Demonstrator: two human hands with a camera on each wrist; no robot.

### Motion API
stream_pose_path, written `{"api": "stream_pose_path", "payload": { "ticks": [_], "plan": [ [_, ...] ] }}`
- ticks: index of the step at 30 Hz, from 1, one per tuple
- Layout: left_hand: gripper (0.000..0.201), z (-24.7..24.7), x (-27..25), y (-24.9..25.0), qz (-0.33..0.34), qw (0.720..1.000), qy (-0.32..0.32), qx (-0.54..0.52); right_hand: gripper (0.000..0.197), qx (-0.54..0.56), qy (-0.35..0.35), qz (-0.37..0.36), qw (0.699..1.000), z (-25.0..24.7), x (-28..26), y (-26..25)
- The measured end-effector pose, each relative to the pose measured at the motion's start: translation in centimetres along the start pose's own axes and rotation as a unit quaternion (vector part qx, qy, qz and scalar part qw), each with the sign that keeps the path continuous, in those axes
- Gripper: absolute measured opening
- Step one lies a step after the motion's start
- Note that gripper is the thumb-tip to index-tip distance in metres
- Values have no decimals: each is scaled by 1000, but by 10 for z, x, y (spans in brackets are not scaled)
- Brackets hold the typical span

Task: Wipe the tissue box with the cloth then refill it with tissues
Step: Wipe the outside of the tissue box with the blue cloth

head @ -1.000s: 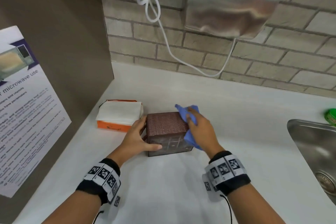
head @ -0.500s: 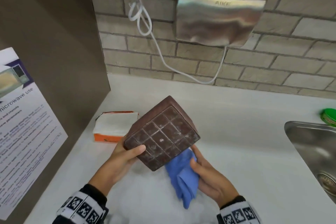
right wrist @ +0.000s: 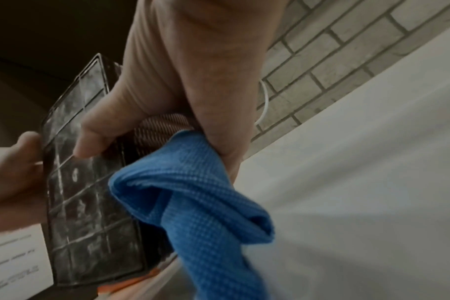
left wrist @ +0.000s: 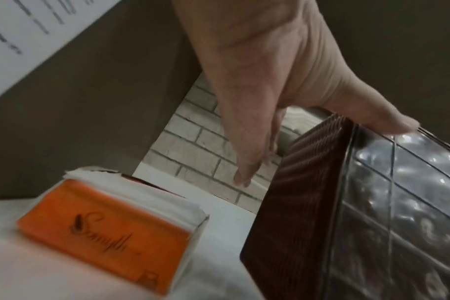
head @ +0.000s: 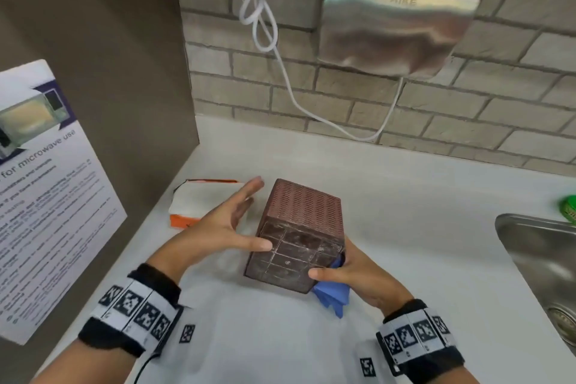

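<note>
Tissue box (head: 300,234) held tilted above the bench (head: 405,212)
Right hand (head: 358,271) grips box and blue cloth (head: 332,293); left hand (head: 224,227) at 9 o'clock, fingers straight, thumb touching.

Box tilted between both hands over the tabletop (head: 436,203).
Right hand (head: 358,274) gripping box (head: 299,227) and cloth (head: 332,296); left hand (head: 218,227) splayed, thumb on box; tissues (head: 202,199) behind.

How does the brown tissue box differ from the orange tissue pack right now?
The tissue box is dark brown, rigid and grid-patterned; the pack is orange with white tissues showing on top. The box is tilted, held by the right hand with the cloth, the left hand touching it by the thumb; the pack lies flat, untouched, on the counter. The box stands taller than the pack. Both are box-shaped.
</note>
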State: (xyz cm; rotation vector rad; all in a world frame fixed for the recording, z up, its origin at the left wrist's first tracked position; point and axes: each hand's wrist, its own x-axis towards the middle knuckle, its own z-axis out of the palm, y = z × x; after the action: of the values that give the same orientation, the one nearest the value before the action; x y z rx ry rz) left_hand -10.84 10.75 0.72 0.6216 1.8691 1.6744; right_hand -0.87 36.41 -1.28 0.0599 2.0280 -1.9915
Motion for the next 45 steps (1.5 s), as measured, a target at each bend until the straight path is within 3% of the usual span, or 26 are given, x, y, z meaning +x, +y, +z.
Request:
{"api": "stream_pose_path", "payload": {
  "ticks": [2, 9, 11, 13, 16, 18, 20, 22, 24, 26, 29, 32, 33, 34, 36, 38, 40, 41, 43, 45],
  "plan": [
    [113, 5, 9, 5, -12, 1000, -21, 13, 78, -27, -6, 1, 1000, 2, 2, -3],
    [97, 19, 17, -14, -1, 995, 70, -74, 97, 6, 24, 25, 999, -15, 5, 15],
    [95, 20, 17, -22, -1, 992, 87, -89, 82, 46, 73, 41, 995, -20, 4, 23],
    [97, 20, 17, -30, -6, 991, 93, -96, 50, 111, 113, 33, 987, -24, 1, 25],
    [101, 19, 18, -35, -14, 990, 97, -100, 27, 151, 189, -31, 970, -24, -5, 9],
    [99, 19, 19, -35, -16, 991, 92, -98, 28, 84, 249, -83, 961, -18, -4, -13],
    [96, 19, 22, -34, -15, 993, 79, -84, 32, -68, 266, -146, 950, -9, -1, -34],
    [95, 20, 24, -33, -10, 993, 72, -88, 34, -234, 192, -205, 931, 2, 8, -42],
    [92, 20, 24, -33, -2, 994, 71, -82, 34, -367, 86, -217, 901, 15, 20, -40],
    [89, 17, 23, -34, 1, 996, 69, -63, 34, -446, 51, -241, 860, 23, 31, -37],
    [86, 15, 23, -34, -14, 997, 63, -32, 42, -508, 17, -236, 828, 37, 51, -42],
    [36, 20, 26, -32, -47, 992, 120, 10, 51, -563, -66, -253, 784, 55, 60, -43],
    [33, 22, 27, -30, -54, 988, 143, 23, 53, -567, -72, -251, 781, 54, 56, -45],
    [38, 22, 28, -32, -44, 988, 145, 25, 54, -554, -69, -249, 791, 48, 50, -46],
    [76, 22, 29, -38, -10, 994, 112, 0, 56, -491, -35, -258, 832, 23, 32, -41],
    [96, 22, 30, -39, -4, 996, 89, -25, 61, -411, 7, -237, 880, -4, 17, -30],
    [98, 22, 33, -39, 0, 996, 85, -28, 62, -318, 23, -192, 928, -23, 8, -28],
    [99, 22, 34, -39, -2, 996, 85, -24, 49, -275, 40, -170, 945, -28, 6, -29],
    [101, 20, 34, -39, -12, 996, 84, -20, 20, -205, 146, -147, 956, -36, 4, -40],
    [101, 19, 32, -41, -17, 996, 83, -21, 26, -91, 228, -137, 960, -40, 3, -54]
  ]
}}
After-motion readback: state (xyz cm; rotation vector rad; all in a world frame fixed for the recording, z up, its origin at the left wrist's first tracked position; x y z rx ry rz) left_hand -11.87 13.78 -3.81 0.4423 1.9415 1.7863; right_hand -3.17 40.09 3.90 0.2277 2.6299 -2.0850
